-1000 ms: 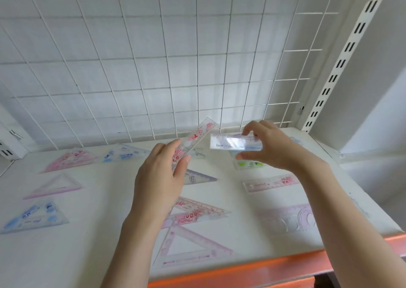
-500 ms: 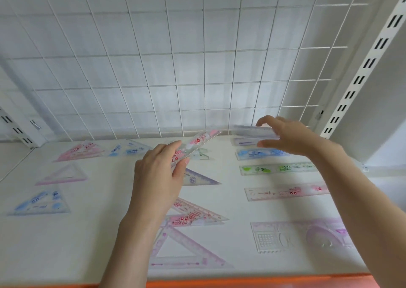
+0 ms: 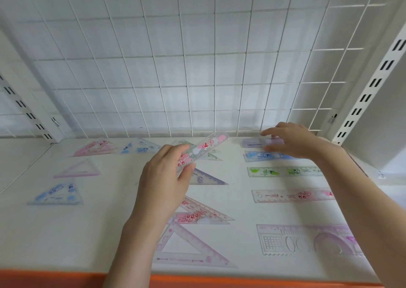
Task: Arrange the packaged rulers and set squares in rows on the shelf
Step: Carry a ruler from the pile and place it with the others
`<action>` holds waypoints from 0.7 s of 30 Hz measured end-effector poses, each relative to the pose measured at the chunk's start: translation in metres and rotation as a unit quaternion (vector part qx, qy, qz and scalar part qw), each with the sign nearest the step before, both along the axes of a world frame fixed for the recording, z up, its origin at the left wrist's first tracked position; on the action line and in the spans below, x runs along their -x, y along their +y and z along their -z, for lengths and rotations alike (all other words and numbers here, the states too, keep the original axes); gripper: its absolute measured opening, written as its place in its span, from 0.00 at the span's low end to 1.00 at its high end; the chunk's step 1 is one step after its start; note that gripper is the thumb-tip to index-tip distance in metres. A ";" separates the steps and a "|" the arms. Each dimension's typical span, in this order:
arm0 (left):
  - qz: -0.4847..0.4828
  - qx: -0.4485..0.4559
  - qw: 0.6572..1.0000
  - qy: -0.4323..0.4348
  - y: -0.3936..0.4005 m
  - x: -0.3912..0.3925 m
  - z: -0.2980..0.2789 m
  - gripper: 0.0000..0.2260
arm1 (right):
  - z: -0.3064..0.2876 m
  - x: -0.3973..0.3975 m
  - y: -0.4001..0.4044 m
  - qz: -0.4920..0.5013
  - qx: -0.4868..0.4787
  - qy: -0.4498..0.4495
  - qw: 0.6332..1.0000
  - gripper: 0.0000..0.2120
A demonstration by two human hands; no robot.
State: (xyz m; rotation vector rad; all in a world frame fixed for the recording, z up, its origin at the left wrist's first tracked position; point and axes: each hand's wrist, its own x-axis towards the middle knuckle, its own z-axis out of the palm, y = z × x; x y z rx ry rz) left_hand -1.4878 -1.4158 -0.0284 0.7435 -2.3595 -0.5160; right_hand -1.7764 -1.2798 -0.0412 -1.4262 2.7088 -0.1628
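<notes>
The shelf [image 3: 105, 232] has bare white surface along its left front and in a lane between the set squares [image 3: 193, 216] in the middle and the column of rulers [image 3: 285, 171] on the right. The wire grid [image 3: 197, 68] closes off the back, and a slotted upright [image 3: 371, 83] blocks the right rear corner. Behind the rearmost ruler [image 3: 252, 143], blurred here, there seems little room before the grid.

Bright even light, soft focus, bowed edges
</notes>
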 end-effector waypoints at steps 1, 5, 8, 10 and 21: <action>-0.001 0.000 1.000 0.001 0.000 -0.002 0.000 0.14 | 0.000 -0.001 0.000 0.002 0.001 -0.005 1.000 0.22; -0.012 -0.010 1.000 0.012 0.002 -0.005 -0.001 0.11 | -0.003 -0.004 0.004 0.004 0.018 -0.007 1.000 0.20; -0.022 -0.067 0.996 0.054 0.006 -0.007 -0.003 0.10 | -0.006 -0.011 0.007 0.004 0.033 0.000 0.999 0.18; -0.016 -0.121 0.988 0.096 0.008 -0.007 -0.006 0.12 | -0.009 -0.019 0.008 0.000 0.053 0.000 0.999 0.17; 0.031 -0.263 0.948 0.177 0.023 -0.010 -0.023 0.03 | -0.032 -0.085 0.021 -0.044 0.145 -0.027 0.988 0.15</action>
